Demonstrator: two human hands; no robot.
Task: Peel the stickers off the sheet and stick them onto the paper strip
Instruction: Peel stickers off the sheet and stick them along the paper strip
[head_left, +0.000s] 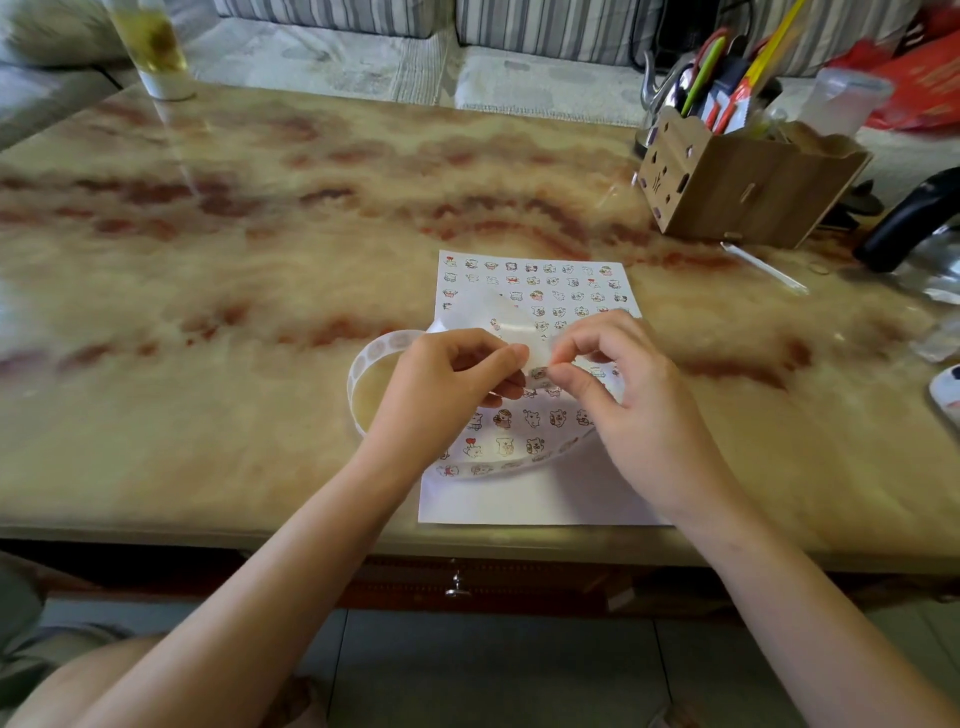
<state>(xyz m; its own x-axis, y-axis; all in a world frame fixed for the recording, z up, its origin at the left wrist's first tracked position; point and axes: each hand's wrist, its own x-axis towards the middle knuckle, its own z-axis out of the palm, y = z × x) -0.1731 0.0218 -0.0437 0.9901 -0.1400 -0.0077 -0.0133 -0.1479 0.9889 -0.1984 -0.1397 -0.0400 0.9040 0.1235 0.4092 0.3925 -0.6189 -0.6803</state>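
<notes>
A white sticker sheet (540, 283) with rows of small cartoon stickers lies flat near the table's front edge. A long white paper strip (363, 358) curls in a loop over it and to its left. My left hand (441, 387) pinches a raised part of the strip between thumb and fingers. Facing it, my right hand (618, 387) presses a small sticker (539, 373) with thumb and forefinger against the strip's end. Several stickers sit on the strip's lower curve (511, 465).
A wooden organiser box (737, 187) with pens and scissors stands at the back right, a kettle behind it. A glass bottle (153, 49) stands at the back left. A black object (906, 221) lies at the right edge. The marble table (234, 234) stretches left.
</notes>
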